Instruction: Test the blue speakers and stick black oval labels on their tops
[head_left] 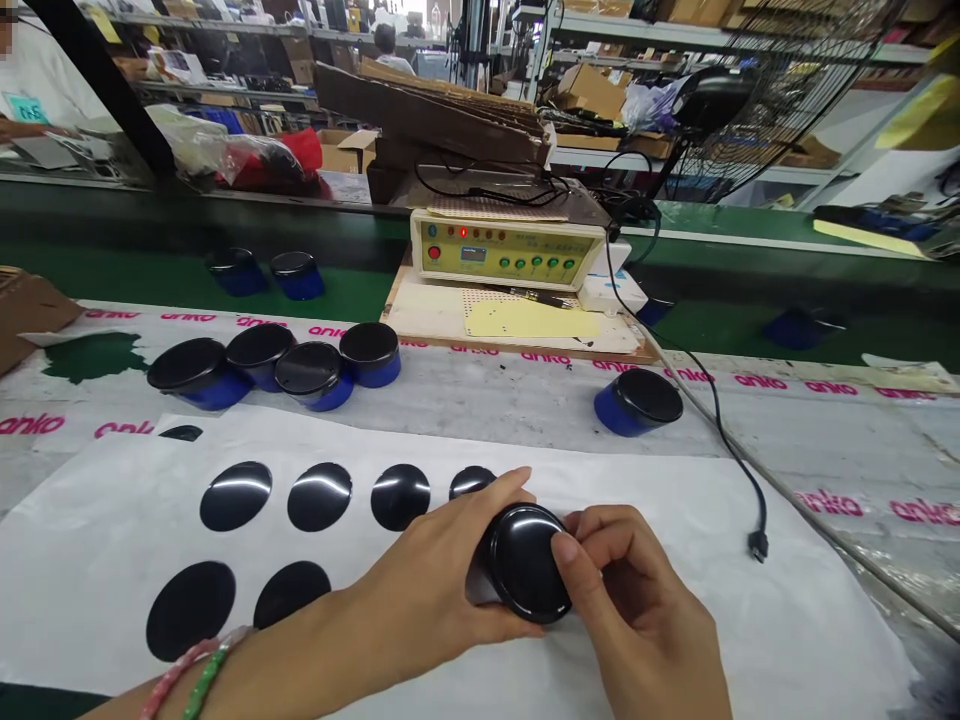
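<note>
My left hand (442,565) is wrapped round a short round device (527,562) with a glossy black top, tilted so that the top faces me. My right hand (637,600) pinches the right edge of it, thumb on the top's rim and the fingers curled behind. Beneath my hands lies a white sheet (405,630) bearing several black discs, such as a glossy black disc (320,496) and a larger black disc (191,608). Part of one disc is hidden by my left hand. The far side of the device is out of sight.
Several blue devices with black tops (311,375) stand beyond the sheet at left, and another blue device (637,402) at right. A beige control box (510,252) sits on a wooden board behind. A black cable (739,455) and a grey cable (795,500) cross the right side.
</note>
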